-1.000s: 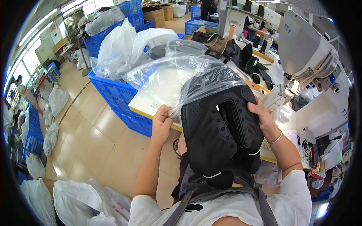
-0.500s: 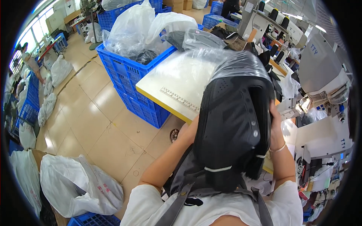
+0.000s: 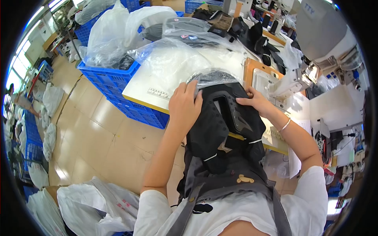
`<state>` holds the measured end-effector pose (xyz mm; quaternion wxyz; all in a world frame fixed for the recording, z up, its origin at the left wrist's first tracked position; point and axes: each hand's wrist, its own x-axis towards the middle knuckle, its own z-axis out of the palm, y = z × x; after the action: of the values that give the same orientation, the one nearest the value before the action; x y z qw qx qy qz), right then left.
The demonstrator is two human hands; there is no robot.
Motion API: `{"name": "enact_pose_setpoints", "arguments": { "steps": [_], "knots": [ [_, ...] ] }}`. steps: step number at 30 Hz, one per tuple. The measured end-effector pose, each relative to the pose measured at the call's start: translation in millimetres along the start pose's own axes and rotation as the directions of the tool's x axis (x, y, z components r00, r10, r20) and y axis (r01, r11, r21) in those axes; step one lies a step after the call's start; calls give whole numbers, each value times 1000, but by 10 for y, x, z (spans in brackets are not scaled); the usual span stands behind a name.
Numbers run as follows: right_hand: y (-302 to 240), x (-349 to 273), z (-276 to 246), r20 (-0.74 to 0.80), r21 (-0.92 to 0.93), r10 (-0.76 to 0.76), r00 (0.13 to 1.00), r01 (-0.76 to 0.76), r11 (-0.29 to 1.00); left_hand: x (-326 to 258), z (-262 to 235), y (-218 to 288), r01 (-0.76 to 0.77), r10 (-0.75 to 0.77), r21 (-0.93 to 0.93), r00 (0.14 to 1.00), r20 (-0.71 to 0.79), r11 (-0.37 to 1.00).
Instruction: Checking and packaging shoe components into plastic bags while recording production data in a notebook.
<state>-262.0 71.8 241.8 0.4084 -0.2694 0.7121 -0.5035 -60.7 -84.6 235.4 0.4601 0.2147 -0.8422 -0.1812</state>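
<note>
A bundle of black moulded fabric pieces [image 3: 206, 118] stands tilted against my lap and the table edge, a long slot in its upper face. White bands [image 3: 210, 157] show at its near end; its exact kind I cannot tell. A clear plastic bag [image 3: 215, 77] covers the far end. On the bundle's left far edge, my left hand [image 3: 184, 104] is closed, fingers bent at the bag's rim. My right hand [image 3: 258, 103] grips the right far edge, thumb on top beside the slot. Its other fingertips are partly hidden.
Beyond the bundle is a white table [image 3: 145, 84] with a yellow edge and loose plastic bags. Stacked blue crates [image 3: 106, 82] stand left of it. At right is a sewing machine [image 3: 289, 84]; white sacks [image 3: 94, 200] lie at lower left.
The bundle has tipped lower and come nearer, its slot now facing up. Both hands have moved from its sides to its far edge. The view has shifted to the right.
</note>
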Motion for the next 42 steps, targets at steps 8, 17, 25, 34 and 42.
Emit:
{"name": "enact_pose_setpoints", "arguments": {
  "steps": [8, 17, 25, 34, 42],
  "knots": [
    [299, -168, 88, -242, -562, -435, 868, 240, 792, -685, -100, -255, -128, 128, 12, 989, -69, 992],
    [218, -427, 318, -97, -433, -313, 945, 243, 868, -1371, -157, -321, 732, -601, -633, 394, 695, -252],
    [285, -858, 408, -135, -454, -284, 949, 196, 869, -1507, -570, -33, 811, -663, -528, 253, 705, -253],
    [501, -1590, 528, 2, -671, -161, 987, 120, 731, -2479, -1093, 37, 833, -585, -434, 172, 792, -343],
    [296, -1265, 1010, 148, -566, -233, 961, 275, 777, -2929, -1311, -74, 657, -592, -47, 706, 389, 753]
  ]
}}
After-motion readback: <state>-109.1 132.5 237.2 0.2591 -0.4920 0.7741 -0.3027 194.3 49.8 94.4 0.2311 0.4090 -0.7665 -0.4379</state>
